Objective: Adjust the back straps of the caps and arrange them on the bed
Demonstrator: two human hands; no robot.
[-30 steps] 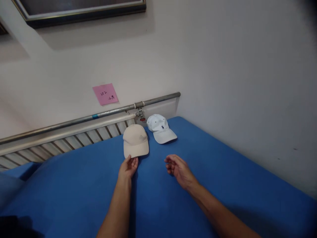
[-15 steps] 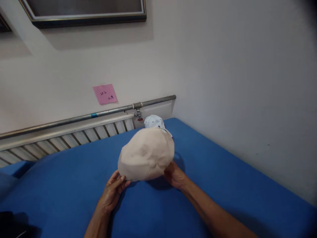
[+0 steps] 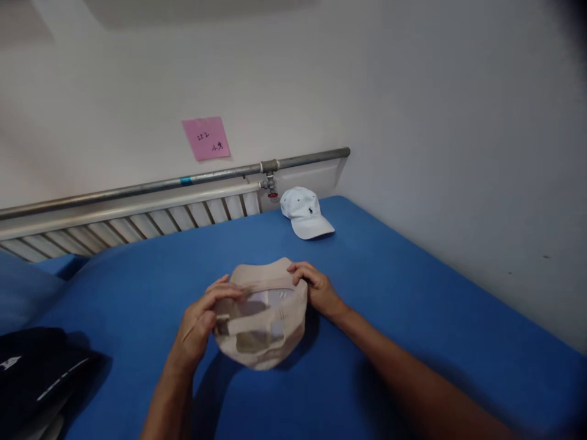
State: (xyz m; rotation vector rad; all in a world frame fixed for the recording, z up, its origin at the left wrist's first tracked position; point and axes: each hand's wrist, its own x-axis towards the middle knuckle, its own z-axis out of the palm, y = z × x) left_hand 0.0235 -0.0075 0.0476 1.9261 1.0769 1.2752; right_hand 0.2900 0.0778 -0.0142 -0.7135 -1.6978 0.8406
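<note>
Between my two hands is a beige baseball cap [image 3: 293,315], turned so that its inside and the strap opening at the back face me. My left hand [image 3: 197,324] grips its left edge, fingers laid over the rim and thumb below. The right hand [image 3: 321,293] is closed on the upper right edge, fingertips over the rim near the brim. Farther back on the blue sheet [image 3: 151,293] lies a white baseball cap [image 3: 305,211] with a small dark emblem, its brim pointing to the right and toward me.
Dark caps [image 3: 36,366] lie in a pile at the lower left. Behind the bed stand a white radiator [image 3: 174,217] and a metal pipe [image 3: 220,176] with a red-handled valve. A pink note [image 3: 206,139] sticks to the wall, and another wall borders the right side.
The beige cap has been tipped over, from its outer crown showing to its inside showing, and brought lower. My right hand has shifted onto its upper edge. The white cap is now uncovered.
</note>
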